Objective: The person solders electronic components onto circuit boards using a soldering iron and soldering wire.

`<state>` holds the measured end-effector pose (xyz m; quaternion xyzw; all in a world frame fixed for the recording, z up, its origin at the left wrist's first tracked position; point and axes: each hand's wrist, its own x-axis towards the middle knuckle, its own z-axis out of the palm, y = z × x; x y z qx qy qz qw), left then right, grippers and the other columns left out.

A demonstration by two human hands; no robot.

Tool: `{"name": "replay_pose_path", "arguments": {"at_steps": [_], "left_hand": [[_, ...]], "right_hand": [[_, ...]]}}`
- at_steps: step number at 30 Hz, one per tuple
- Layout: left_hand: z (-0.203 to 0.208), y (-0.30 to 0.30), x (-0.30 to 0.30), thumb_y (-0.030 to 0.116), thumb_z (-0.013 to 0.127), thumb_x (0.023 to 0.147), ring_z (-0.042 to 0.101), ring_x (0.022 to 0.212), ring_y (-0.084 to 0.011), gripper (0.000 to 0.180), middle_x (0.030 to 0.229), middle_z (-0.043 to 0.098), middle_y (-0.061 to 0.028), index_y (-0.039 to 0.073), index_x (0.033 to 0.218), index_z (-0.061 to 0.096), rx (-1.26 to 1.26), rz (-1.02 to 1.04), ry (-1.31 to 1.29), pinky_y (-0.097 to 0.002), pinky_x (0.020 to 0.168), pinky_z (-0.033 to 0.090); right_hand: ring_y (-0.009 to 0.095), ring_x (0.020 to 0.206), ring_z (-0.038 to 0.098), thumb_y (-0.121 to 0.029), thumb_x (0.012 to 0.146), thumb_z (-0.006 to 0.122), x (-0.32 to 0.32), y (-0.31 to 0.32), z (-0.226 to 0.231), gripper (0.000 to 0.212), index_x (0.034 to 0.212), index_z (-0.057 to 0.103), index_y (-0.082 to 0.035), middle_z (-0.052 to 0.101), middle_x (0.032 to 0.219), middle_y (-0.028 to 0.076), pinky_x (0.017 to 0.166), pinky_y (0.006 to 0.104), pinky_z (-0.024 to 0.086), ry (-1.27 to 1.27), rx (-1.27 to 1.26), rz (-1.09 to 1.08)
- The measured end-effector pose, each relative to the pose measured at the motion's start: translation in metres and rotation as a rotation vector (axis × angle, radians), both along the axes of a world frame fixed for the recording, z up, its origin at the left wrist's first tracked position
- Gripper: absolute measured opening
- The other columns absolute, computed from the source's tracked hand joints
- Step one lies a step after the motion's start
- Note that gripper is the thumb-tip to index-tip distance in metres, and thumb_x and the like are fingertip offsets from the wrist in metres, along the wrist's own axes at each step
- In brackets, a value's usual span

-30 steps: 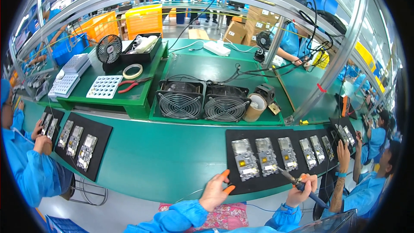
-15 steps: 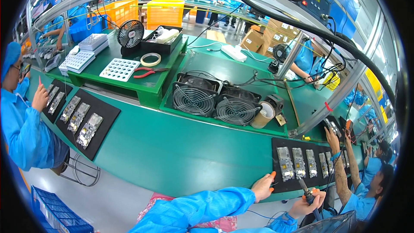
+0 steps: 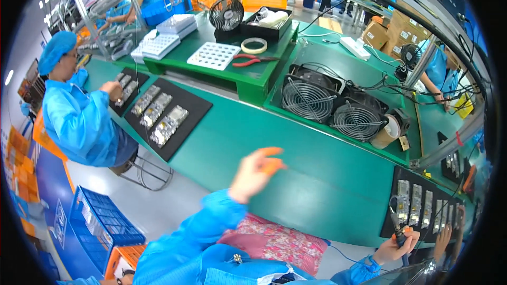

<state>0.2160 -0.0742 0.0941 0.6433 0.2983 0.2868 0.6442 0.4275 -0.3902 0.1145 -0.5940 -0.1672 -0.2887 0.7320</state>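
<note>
My right hand (image 3: pixel 393 245) is closed around a soldering iron (image 3: pixel 400 237) at the lower right. The iron's tip points up toward the circuit boards (image 3: pixel 415 204) on a black mat (image 3: pixel 390 227); whether it touches one I cannot tell. My left hand (image 3: pixel 252 176), with orange finger covers on its thumb and forefinger, hovers over the middle of the green bench (image 3: pixel 317 179). Slightly blurred, it shows those two fingers stretched out and apart, with nothing visible between them. Farther left, another black mat (image 3: pixel 198 110) carries several circuit boards (image 3: pixel 169 126).
Two caged fans (image 3: pixel 309 99) and a cardboard tube (image 3: pixel 385 133) stand behind the bench. Red-handled pliers (image 3: pixel 247 62), a tape roll (image 3: pixel 254 46) and a white tray (image 3: pixel 213 56) lie on a raised green platform. A co-worker (image 3: pixel 79 111) sits left; another person's hand (image 3: pixel 442 240) is beside my right hand.
The view has swung left. My left hand has left the right mat's edge and moved left over the bench. My right hand still holds the soldering iron. The left co-worker's raised hand is lower.
</note>
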Motion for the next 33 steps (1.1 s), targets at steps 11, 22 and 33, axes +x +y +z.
{"name": "replay_pose_path", "arguments": {"at_steps": [11, 22, 33], "left_hand": [[-0.098, 0.076, -0.254, 0.021, 0.071, 0.077, 0.043, 0.058, -0.0118, 0.031, 0.062, 0.046, 0.0004, 0.002, 0.090, 0.050, 0.532, 1.122, 0.703, -0.0276, 0.054, 0.036], [-0.095, 0.097, -0.280, 0.038, 0.051, 0.089, 0.030, 0.032, -0.0038, 0.030, 0.055, 0.050, -0.0004, 0.008, 0.085, 0.050, -0.110, 0.848, 0.397, -0.0203, 0.030, 0.016], [-0.043, -0.025, -0.183, 0.030, 0.056, 0.088, 0.032, 0.040, -0.0017, 0.031, 0.062, 0.052, 0.0003, -0.001, 0.088, 0.056, -0.649, 0.371, 0.040, -0.0169, 0.036, 0.022]], "right_hand": [[0.012, 0.049, 0.037, -0.021, 0.084, 0.045, -0.018, 0.072, 0.008, 0.025, 0.067, 0.040, -0.003, 0.037, 0.059, 0.004, 0.047, 0.0247, 0.029, -0.022, 0.055, 0.469], [0.011, 0.050, 0.036, -0.022, 0.083, 0.047, -0.029, 0.077, 0.005, 0.026, 0.066, 0.041, -0.004, 0.037, 0.060, 0.003, 0.050, 0.0245, 0.030, 0.024, 0.026, 0.542], [0.010, 0.049, 0.034, -0.021, 0.081, 0.048, -0.040, 0.088, 0.005, 0.025, 0.066, 0.042, -0.003, 0.038, 0.054, 0.003, 0.052, 0.0250, 0.028, 0.089, 0.048, 0.613]]}}
